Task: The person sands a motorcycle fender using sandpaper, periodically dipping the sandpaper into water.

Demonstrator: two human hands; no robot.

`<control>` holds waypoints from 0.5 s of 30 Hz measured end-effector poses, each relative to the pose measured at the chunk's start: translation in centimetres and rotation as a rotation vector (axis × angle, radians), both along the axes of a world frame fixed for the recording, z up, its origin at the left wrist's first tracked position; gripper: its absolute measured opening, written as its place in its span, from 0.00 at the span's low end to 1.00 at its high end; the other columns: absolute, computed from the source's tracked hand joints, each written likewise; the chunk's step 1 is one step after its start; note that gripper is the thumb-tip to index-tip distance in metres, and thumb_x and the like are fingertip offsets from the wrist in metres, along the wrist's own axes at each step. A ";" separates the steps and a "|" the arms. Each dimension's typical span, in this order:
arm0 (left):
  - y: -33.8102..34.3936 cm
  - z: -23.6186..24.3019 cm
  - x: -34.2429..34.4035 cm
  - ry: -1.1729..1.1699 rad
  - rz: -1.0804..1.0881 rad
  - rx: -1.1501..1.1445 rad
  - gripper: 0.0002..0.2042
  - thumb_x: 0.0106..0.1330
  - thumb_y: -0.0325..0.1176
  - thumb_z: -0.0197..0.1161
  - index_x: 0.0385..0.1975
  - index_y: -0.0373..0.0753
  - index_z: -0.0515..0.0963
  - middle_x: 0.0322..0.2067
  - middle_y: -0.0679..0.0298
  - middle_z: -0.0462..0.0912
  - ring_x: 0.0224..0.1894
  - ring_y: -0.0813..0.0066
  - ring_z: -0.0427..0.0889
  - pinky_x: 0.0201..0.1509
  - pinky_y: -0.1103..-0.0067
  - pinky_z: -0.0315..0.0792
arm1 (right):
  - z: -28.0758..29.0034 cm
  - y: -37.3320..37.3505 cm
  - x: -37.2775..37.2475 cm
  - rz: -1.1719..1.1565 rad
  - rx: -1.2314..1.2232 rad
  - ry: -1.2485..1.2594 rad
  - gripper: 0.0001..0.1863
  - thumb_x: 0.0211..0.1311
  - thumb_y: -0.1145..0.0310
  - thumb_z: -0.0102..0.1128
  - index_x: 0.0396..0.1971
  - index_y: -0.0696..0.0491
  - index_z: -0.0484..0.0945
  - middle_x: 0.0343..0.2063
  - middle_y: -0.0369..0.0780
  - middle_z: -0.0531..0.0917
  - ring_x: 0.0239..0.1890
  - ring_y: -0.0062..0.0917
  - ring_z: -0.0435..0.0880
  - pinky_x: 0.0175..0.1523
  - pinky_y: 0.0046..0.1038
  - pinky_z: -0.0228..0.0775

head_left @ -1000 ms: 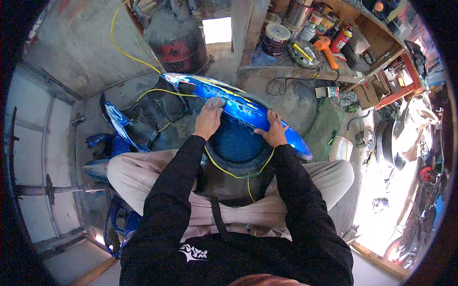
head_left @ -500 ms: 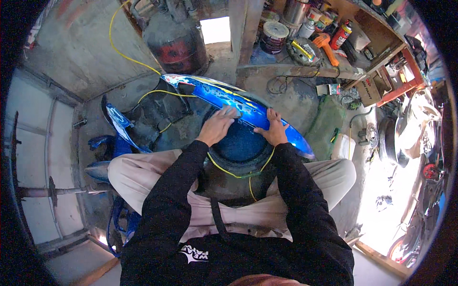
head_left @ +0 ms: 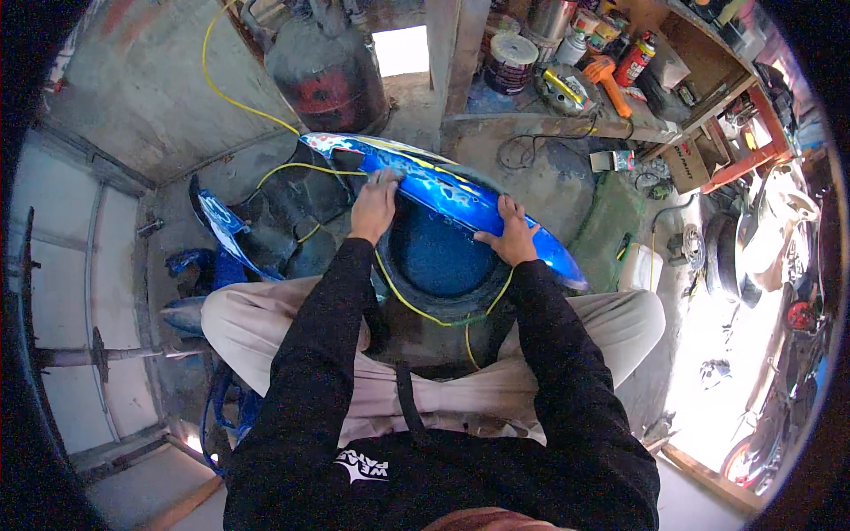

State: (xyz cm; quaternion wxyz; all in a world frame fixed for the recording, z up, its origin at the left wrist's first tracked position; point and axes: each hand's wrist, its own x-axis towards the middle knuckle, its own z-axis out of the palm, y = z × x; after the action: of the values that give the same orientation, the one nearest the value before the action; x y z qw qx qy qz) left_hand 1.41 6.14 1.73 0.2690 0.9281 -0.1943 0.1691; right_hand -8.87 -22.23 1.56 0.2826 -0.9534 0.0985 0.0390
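On the far left a small blue panel (head_left: 221,226) leans by the grey wall. A yellow hose (head_left: 232,96) runs down from the wall and loops under the arms. A dark red-banded gas tank (head_left: 326,66) stands at the back. The long blue panel (head_left: 460,199) lies across a round blue tub (head_left: 438,257), right in front of the person's knees. A second ago the left hand (head_left: 374,205) lay near the panel's middle; now it has slid out toward the left end and lies flat with its fingers on the top edge. The right hand (head_left: 512,232) has hardly moved and rests flat on the panel, fingers spread, gripping nothing. So the hands look like they are rubbing or wiping along the panel, the left one working outward. To the right, on the bench, sit a round tin with a white lid (head_left: 511,62), an orange tool (head_left: 609,81) and a red spray can (head_left: 634,57). Lower down a small white box (head_left: 611,160) lies on the floor, and a brown cardboard box (head_left: 689,164) sits under the red shelf (head_left: 748,146).
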 end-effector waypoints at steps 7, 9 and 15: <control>-3.1 -0.3 -4.1 -0.046 -0.666 0.170 0.15 0.75 0.35 0.56 0.54 0.36 0.81 0.63 0.53 0.80 0.67 0.52 0.75 0.75 0.64 0.66 | -0.3 -0.1 0.4 0.013 -0.016 -0.017 0.60 0.47 0.49 0.84 0.78 0.51 0.59 0.78 0.41 0.62 0.79 0.46 0.57 0.69 0.82 0.44; -2.7 -0.6 -3.9 0.043 -0.547 0.176 0.14 0.76 0.34 0.55 0.53 0.34 0.82 0.62 0.53 0.81 0.65 0.53 0.77 0.72 0.64 0.68 | -0.4 -0.2 0.2 0.008 -0.019 -0.031 0.59 0.47 0.49 0.84 0.77 0.52 0.61 0.76 0.43 0.64 0.79 0.45 0.59 0.69 0.81 0.45; 0.1 -1.0 0.0 -0.043 -0.040 0.071 0.14 0.77 0.30 0.49 0.55 0.34 0.78 0.55 0.50 0.80 0.60 0.48 0.77 0.67 0.57 0.68 | -0.4 -0.2 0.2 0.011 -0.013 -0.002 0.62 0.46 0.47 0.83 0.79 0.52 0.57 0.78 0.41 0.61 0.80 0.46 0.55 0.70 0.82 0.42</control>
State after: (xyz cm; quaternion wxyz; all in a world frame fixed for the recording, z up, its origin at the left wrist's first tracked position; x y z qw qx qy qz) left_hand 1.38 6.20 0.76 0.2350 0.9291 -0.2244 0.1766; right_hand -8.63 -22.45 1.12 0.2763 -0.9557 0.0933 0.0390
